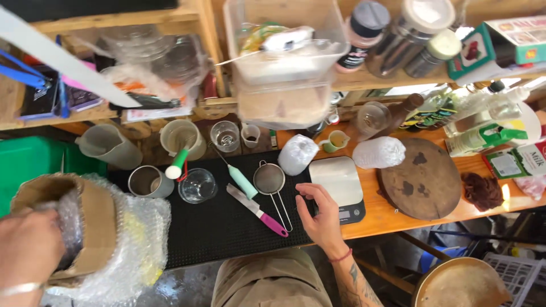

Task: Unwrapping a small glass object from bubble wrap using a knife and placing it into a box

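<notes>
cardboard box [85, 227] in bubble wrap [136, 244] sits at the table's left end, left hand [25, 250] inside with fingers hidden so grip unclear, right hand [321, 213] open flat by the kitchen scale [340, 187], holding nothing; unpacking step, likely lifting contents next.

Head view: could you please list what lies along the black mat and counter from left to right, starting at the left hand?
Left hand in the bubble-wrapped cardboard box → metal cup → small glass bowl → pink-handled knife → right hand → kitchen scale → round wooden board.
</notes>
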